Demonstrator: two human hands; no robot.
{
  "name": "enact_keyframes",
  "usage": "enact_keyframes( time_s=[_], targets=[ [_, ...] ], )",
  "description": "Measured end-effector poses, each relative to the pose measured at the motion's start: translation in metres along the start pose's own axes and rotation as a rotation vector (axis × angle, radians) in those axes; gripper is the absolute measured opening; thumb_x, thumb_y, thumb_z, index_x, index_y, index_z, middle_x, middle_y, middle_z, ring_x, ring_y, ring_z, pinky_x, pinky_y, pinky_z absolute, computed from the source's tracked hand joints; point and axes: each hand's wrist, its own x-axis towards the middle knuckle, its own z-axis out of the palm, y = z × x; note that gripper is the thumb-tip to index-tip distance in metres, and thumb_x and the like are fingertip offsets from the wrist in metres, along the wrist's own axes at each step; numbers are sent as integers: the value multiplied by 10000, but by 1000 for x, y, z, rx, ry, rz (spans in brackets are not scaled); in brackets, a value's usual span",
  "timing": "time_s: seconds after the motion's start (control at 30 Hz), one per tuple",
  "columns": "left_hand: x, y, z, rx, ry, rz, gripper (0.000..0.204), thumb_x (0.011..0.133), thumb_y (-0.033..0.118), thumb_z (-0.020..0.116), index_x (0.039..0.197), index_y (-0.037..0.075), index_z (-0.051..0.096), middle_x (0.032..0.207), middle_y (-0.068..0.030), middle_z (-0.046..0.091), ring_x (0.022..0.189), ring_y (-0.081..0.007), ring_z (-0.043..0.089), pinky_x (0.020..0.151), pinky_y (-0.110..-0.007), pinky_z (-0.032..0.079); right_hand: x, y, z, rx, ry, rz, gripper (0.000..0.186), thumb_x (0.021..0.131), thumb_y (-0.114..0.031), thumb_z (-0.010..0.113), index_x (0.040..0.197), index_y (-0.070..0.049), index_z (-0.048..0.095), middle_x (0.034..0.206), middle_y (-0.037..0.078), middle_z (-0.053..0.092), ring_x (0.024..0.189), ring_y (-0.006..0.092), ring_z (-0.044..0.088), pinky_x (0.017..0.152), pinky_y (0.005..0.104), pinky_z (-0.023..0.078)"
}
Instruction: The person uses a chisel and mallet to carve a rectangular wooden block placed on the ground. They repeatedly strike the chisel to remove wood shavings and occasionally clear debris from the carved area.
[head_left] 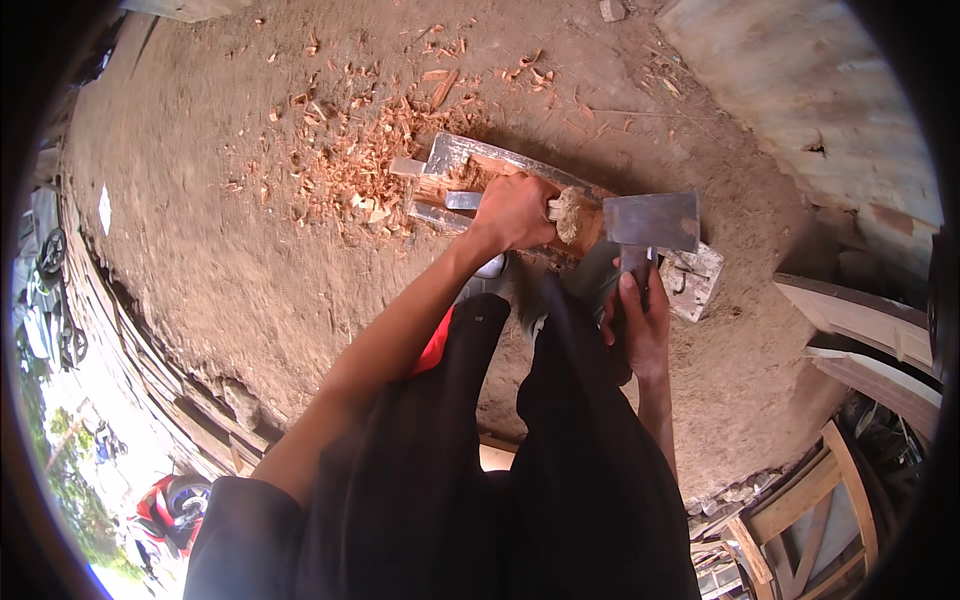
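A long hollowed piece of wood (470,148) with grey weathered rims lies crosswise before me, orange-brown inside. My left hand (515,210) grips a chisel; its flat metal blade (462,200) points left inside the hollow, and its frayed handle end (565,214) sticks out on the right. My right hand (635,320) is closed on the handle of a hatchet, whose broad dark metal head (651,220) is just right of the chisel's end. A weathered board (690,285) lies beside the hatchet, partly hidden behind it.
Wood shavings (355,150) are scattered over the dirt floor (200,200). A pale worn panel (800,100) stands at top right, wooden frames (805,500) at lower right. Long slats (125,340) line the left, beside a red motorbike (160,505) at lower left.
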Motion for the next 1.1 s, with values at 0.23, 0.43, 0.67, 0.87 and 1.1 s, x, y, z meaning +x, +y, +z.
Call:
enact_keyframes(
  time_s=[0.23,0.43,0.67,0.87,1.1],
  targets=[
    [-13,9,2,-39,27,158,299,694,298,764,918,103,790,799,-207,736,817,-411,738,777,-481,592,-9,-6,2,-103,-32,-4,304,1096,-273,539,1284,-33,537,731,25,565,505,93,524,456,253,434],
    [-12,26,19,-137,66,273,348,626,258,795,932,94,763,868,-173,691,896,-384,695,766,-482,554,-32,-33,-9,-59,36,19,391,1108,-313,504,1381,-34,513,727,34,514,470,108,509,393,263,432],
    [-8,27,29,-148,-61,298,326,540,173,775,837,55,716,838,-168,712,843,-383,705,746,-478,562,-42,-32,-23,-49,87,6,414,1106,-356,515,1364,-33,509,727,39,514,464,113,519,394,264,433],
    [-3,24,33,-214,40,334,355,533,143,754,871,35,734,773,-188,694,784,-406,701,719,-476,568,-47,-31,-24,-30,103,21,404,1104,-355,514,1347,-32,508,720,41,518,463,114,520,394,260,431],
    [3,25,42,-235,33,366,291,554,154,739,815,30,701,750,-200,685,765,-407,698,709,-473,571,-48,-32,-21,-82,115,-2,362,1086,-268,550,1357,-32,507,716,41,522,466,109,511,405,264,440]
  ],
)
